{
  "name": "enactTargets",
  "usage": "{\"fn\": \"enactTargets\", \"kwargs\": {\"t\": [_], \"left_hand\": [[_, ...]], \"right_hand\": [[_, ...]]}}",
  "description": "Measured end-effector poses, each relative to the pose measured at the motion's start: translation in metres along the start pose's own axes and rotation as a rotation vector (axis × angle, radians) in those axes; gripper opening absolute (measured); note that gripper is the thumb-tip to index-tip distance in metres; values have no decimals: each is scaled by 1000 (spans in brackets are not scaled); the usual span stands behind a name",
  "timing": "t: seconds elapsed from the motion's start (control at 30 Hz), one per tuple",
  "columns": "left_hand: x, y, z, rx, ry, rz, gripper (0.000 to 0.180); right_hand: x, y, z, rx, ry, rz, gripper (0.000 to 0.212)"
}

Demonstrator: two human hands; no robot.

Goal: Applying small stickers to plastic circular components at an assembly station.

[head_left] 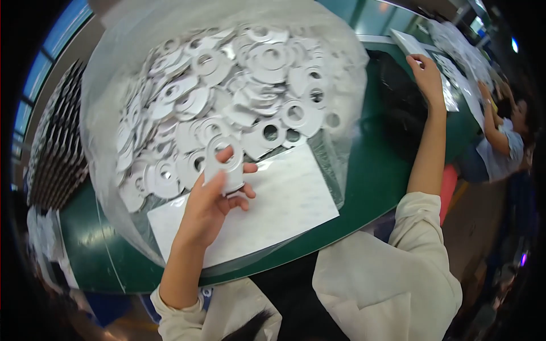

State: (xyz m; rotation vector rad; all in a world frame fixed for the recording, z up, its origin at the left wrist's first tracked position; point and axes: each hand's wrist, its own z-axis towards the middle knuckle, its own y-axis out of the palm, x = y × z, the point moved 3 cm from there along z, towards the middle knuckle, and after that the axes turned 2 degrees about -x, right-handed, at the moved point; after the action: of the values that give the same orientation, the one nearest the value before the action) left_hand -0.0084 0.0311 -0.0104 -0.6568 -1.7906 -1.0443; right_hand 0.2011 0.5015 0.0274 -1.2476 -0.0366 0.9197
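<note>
held part: one, white, flat, round-holed
left fingers: pinching it
right fingers: curled, grip unclear
piled parts: uncountable
white sheet: one

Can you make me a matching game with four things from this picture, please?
Things:
1. Left hand
2. Heap of white parts
3. White sheet
4. Tabletop

Places, colours and states:
A. Green
B. Piled on translucent plastic
C. Holding one white part with a round hole
D. Lying flat between the pile and the person

Right pairs: 1-C, 2-B, 3-D, 4-A
</note>
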Motion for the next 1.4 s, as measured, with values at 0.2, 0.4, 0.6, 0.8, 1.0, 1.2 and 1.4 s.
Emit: {"fn": "enactTargets", "kwargs": {"t": [0.2,0.4,0.6,0.8,1.0,1.2,1.4], "left_hand": [[-3,4,-6,-112,-14,-432,63],[-6,6,-3,-78,1,-375,56],[-8,8,-5,-64,-12,-331,55],[-9,7,-4,-56,-19,-289,55],[-4,7,-3,-113,-8,-384,51],[13,1,-1,-80,47,-584,54],[22,-7,4,95,20,-413,50]], "right_hand": [[39,-74,-48,-371,338,-514,36],[91,-67,-110,-375,241,-376,35],[-11,-107,-125,23,145,-430,22],[-89,-53,-144,-452,-227,-505,18],[-99,-16,-141,-331,-348,-561,27],[-140,-55,-145,-31,-435,-340,27],[-257,12,-168,-139,-649,524,18]]}}
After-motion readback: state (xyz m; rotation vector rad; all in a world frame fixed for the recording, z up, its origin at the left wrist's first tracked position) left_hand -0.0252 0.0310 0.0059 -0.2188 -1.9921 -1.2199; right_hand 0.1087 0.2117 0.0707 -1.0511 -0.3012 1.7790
